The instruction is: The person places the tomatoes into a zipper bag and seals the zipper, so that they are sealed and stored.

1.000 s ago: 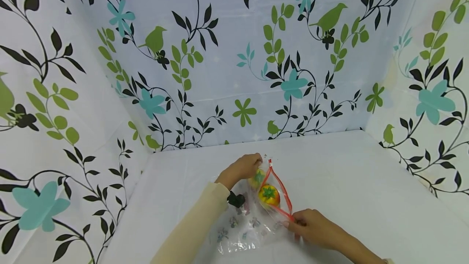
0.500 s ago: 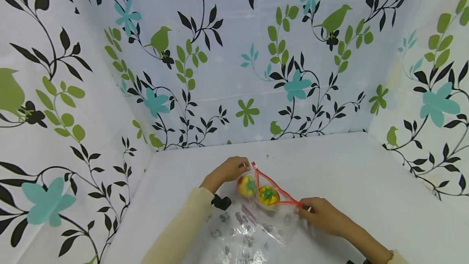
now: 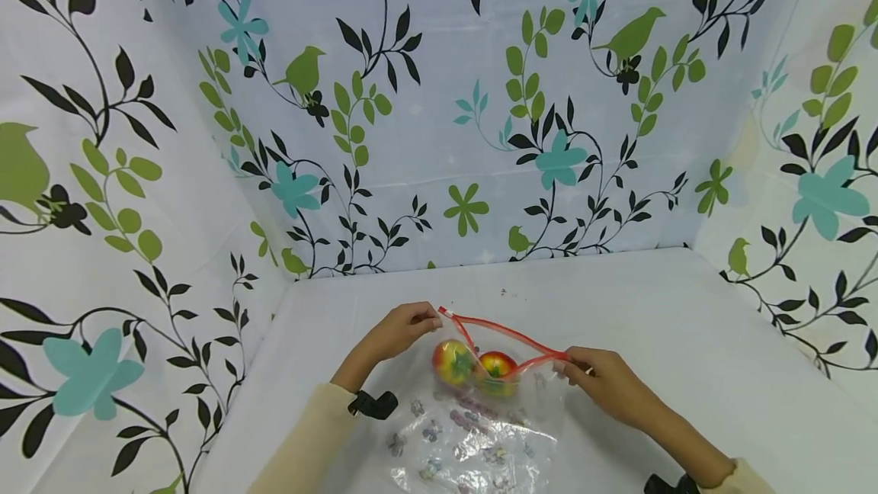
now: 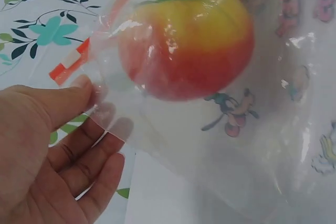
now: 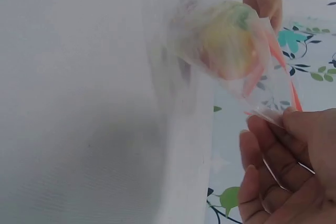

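Note:
A clear printed zip bag (image 3: 473, 448) with a red zip edge hangs between both hands, its mouth spread apart. Inside it, near the top, are two red and yellow toy tomatoes with green leafy tops, a left one (image 3: 453, 362) and a right one (image 3: 497, 364). My left hand (image 3: 405, 328) pinches the bag's left edge just below the zip corner, thumb against fingers in the left wrist view. At the other end of the zip, my right hand (image 3: 607, 383) pinches the bag's corner between thumb and fingers. In the right wrist view the tomatoes look blurred through the plastic.
A white table (image 3: 638, 303) lies under the hands. Patterned curtains (image 3: 425, 136) with leaves and birds stand behind it and at both sides. Some tiny specks (image 3: 504, 293) show on the tabletop beyond the bag. Each wrist wears a black strap (image 3: 373, 405).
The left hand has moved left and slightly down, and the right hand has moved up and right. The bag's mouth is stretched wider between them, and both tomatoes now sit behind its front side.

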The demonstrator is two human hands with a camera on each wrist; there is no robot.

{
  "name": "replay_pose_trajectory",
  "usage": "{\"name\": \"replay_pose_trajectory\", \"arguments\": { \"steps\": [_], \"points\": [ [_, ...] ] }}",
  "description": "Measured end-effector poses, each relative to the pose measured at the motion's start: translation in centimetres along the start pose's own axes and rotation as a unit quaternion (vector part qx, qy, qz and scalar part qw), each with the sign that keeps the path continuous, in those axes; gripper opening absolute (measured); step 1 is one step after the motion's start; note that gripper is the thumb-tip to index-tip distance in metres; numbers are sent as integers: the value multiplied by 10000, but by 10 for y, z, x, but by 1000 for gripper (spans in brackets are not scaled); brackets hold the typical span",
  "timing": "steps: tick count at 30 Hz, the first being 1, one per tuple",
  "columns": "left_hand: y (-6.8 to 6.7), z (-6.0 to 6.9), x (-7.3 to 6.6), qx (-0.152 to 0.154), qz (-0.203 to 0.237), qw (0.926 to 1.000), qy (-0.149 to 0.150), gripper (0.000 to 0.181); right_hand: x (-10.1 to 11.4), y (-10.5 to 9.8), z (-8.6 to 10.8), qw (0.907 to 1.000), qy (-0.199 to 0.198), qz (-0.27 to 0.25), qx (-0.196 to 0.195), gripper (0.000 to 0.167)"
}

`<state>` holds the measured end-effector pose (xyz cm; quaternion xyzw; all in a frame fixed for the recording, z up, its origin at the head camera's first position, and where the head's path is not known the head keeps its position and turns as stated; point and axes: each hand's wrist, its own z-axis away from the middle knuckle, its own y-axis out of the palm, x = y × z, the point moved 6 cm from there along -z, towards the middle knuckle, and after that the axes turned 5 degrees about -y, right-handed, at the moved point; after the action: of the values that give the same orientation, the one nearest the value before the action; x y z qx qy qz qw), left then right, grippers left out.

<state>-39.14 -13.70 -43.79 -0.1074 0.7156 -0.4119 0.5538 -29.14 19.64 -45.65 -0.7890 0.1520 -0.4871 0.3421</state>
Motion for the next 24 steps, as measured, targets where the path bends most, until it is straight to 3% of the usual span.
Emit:
{"name": "replay_pose_trajectory", "arguments": {
  "steps": [6, 12, 19, 24],
  "points": [
    [-8, 24, 12, -300, 707, 9970, 25, 27, 3, -7, -5, 9988, 20, 125, -464, 16],
    [-13, 46, 20, -555, 1454, 9878, -83, 26, 4, -7, -10, 9976, -64, -122, -682, 17],
    [-6, 53, 19, -663, 1572, 9853, -40, 22, 5, -1, -15, 9968, -208, -317, -701, 16],
    [-5, 57, 26, -936, 1655, 9811, -361, 23, 3, -3, -16, 9966, -72, -270, -773, 18]
  ]
}}
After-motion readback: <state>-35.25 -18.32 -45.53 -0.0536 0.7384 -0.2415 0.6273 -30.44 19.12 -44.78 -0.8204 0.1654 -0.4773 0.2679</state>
